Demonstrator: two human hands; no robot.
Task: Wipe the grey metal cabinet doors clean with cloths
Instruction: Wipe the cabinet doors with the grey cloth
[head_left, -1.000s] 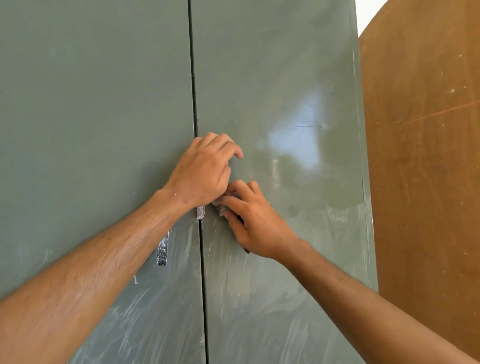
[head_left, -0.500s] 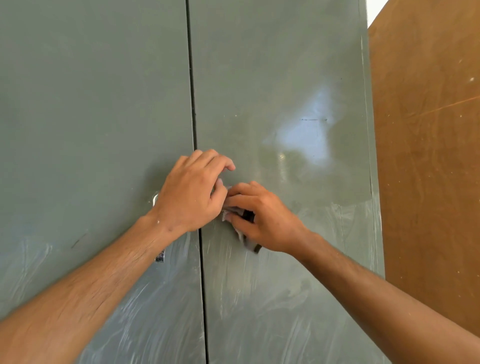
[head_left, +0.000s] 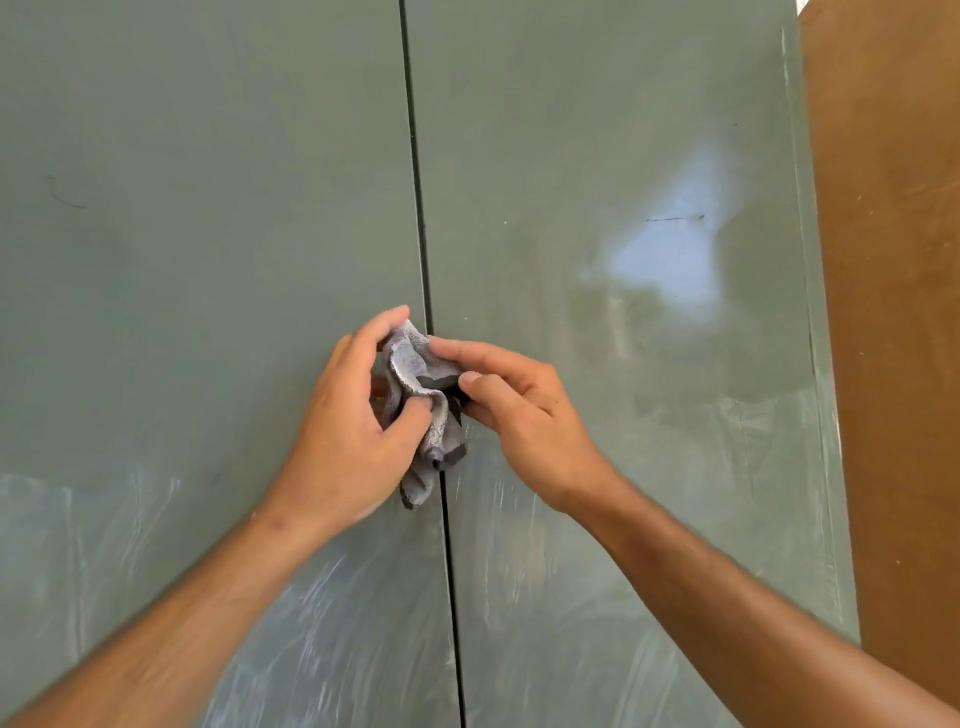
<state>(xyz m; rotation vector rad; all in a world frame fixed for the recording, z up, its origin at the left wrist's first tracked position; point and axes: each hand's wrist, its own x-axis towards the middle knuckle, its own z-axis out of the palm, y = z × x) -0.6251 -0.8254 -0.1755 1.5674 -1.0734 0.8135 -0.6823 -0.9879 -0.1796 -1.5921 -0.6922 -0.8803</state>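
Streaks (head_left: 322, 613) clouded both cabinet doors (head_left: 597, 156) toward their lower edges; upper panels looked cleaner. Left hand (head_left: 353, 426) and right hand (head_left: 519, 410) both pinched the cloth (head_left: 415, 374) at the centre seam (head_left: 421, 234).

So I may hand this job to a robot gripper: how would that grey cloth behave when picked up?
The cloth is crumpled into folds between the left hand and right hand, so it is probably floppy. Its tail hangs loose below the fingers, so it likely droops. It looks light.

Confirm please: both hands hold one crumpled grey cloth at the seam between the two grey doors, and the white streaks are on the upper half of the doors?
Not quite. The head view shows the white streaks on the lower half; the rest is right.
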